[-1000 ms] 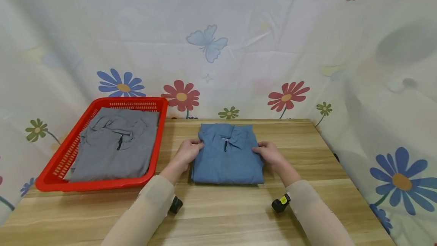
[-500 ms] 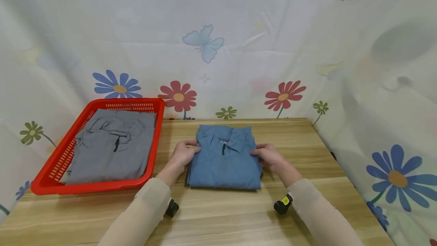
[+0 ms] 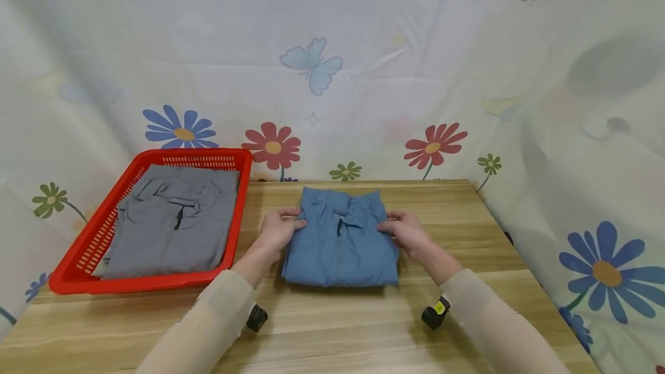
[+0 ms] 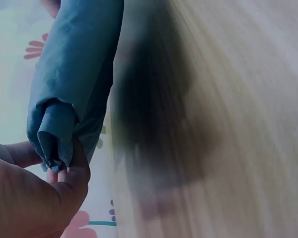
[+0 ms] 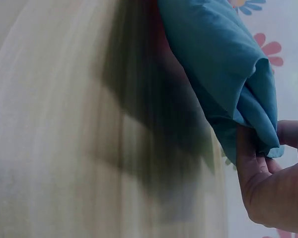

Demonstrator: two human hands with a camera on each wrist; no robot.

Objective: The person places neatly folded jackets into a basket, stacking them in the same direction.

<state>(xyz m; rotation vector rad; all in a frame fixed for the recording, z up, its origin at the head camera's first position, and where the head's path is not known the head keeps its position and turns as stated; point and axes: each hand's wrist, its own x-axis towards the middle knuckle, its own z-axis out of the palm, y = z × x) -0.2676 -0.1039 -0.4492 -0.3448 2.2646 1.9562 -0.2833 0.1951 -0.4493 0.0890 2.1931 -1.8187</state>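
A folded blue jacket (image 3: 340, 255) with a collar and a short black zip pull hangs between my two hands, above the wooden table. My left hand (image 3: 275, 232) grips its left side, thumb on top and fingers tucked beneath. Opposite, my right hand (image 3: 410, 235) holds the right side the same way. In the left wrist view the layered edge of the jacket (image 4: 74, 64) is pinched in the fingers, with a dark shadow on the wood. The right wrist view has the jacket (image 5: 218, 54) drooping from the fingers, some fingertips hidden under the cloth.
A red plastic basket (image 3: 242, 206) stands on the left of the table (image 3: 343, 328), holding a folded grey jacket (image 3: 171, 241) with a black zip pull. A flower-printed curtain (image 3: 374, 131) closes off the back and sides of the table.
The blue jacket has risen off the table between both hands, its middle sagging slightly. Both hands have tightened inward on its sides. The basket stays where it was; the view shifted a little.
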